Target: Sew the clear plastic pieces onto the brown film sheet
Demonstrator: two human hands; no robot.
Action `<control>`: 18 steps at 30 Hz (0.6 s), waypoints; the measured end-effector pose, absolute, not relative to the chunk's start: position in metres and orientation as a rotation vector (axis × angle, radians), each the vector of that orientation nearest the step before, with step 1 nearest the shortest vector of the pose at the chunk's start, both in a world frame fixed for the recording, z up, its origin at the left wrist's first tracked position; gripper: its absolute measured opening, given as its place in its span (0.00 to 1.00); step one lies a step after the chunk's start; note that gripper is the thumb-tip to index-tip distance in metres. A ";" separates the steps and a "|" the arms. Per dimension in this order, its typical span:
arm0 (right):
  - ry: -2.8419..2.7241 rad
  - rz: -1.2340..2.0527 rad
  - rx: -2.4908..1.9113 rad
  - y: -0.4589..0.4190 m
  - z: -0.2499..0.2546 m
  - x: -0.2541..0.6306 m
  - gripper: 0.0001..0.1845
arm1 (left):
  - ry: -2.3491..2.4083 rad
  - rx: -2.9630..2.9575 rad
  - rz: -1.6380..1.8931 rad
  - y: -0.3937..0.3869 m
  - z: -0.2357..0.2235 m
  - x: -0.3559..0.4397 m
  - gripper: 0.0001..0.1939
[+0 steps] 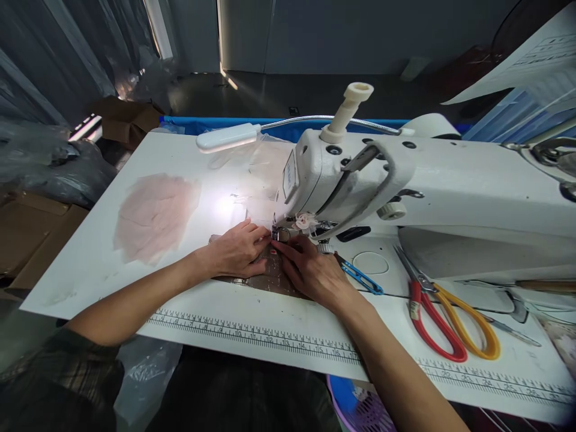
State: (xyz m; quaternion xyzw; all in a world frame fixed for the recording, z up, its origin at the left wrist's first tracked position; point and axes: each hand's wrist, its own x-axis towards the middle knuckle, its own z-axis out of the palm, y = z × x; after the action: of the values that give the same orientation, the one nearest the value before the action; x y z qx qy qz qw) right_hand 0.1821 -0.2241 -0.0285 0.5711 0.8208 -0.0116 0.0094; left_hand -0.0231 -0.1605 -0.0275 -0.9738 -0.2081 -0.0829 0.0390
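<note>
A white sewing machine (405, 180) stands on a white table (270, 327). My left hand (236, 251) lies flat on a small dark piece of fabric (270, 277) just left of the presser foot (279, 234). My right hand (312, 271) presses the same fabric from the right, its fingertips at the presser foot. Both hands rest on the cloth with fingers together and extended. A small pale pink frilly bit (306, 221) sits by the needle area.
A stack of sheer pink fabric (155, 216) lies at the left of the table. Blue thread snips (362, 277) and red-and-yellow scissors (443, 318) lie right of my hand. A gooseneck lamp (227, 137) lights the bed. A ruler strip (252, 333) runs along the front edge.
</note>
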 end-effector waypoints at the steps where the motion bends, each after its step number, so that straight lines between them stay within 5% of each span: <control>1: 2.568 -0.051 1.790 -0.224 -0.029 0.183 0.23 | -0.648 -2.987 -0.252 -0.160 -0.028 -0.023 0.21; 6: 2.744 -0.299 1.894 -0.223 -0.028 0.193 0.21 | -0.652 -2.988 -0.223 -0.157 -0.030 -0.023 0.22; 12: 2.785 -1.116 2.023 -0.214 -0.016 0.209 0.19 | -0.637 -2.993 -0.226 -0.151 -0.030 -0.023 0.23; 18: 2.697 -1.223 2.273 -0.206 -0.023 0.210 0.23 | -0.627 -2.998 -0.224 -0.149 -0.030 -0.023 0.23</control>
State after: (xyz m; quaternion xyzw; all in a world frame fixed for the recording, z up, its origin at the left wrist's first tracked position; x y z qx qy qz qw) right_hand 0.2103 -0.2063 -0.0227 0.5824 0.6910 -0.3134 -0.2917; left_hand -0.0228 -0.1485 -0.0297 -0.9756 -0.2040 -0.0730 0.0352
